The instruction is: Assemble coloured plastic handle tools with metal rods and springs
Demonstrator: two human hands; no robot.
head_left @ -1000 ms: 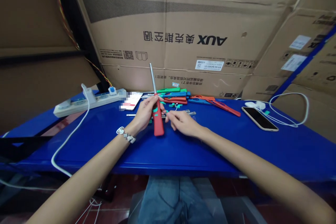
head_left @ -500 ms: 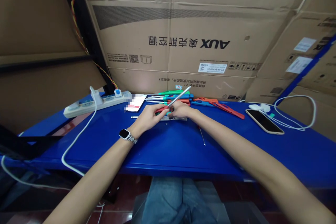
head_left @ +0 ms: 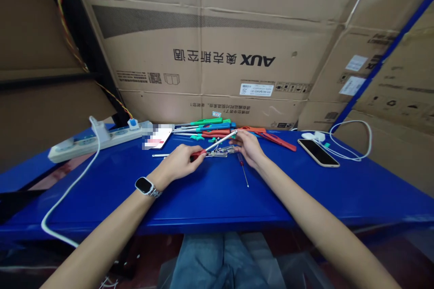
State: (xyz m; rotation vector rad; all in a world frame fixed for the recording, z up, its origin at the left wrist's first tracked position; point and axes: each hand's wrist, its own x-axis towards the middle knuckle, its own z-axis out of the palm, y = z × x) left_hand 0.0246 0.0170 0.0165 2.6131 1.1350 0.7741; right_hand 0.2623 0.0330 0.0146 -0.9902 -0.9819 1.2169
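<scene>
gripping one red lighter [head_left: 217,143], left hand [head_left: 179,161]; right hand [head_left: 250,146]: hold unclear, one screwdriver [head_left: 241,160] beside

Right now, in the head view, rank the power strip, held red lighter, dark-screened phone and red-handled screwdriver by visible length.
Power strip
Red lighter, dark-screened phone: too alike to rank; left hand partly hides lighter
Red-handled screwdriver

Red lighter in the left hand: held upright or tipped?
Tipped. The lighter's metal tube slants sideways from the left hand, its tip beside the right hand; whether they touch, I cannot tell.
</scene>
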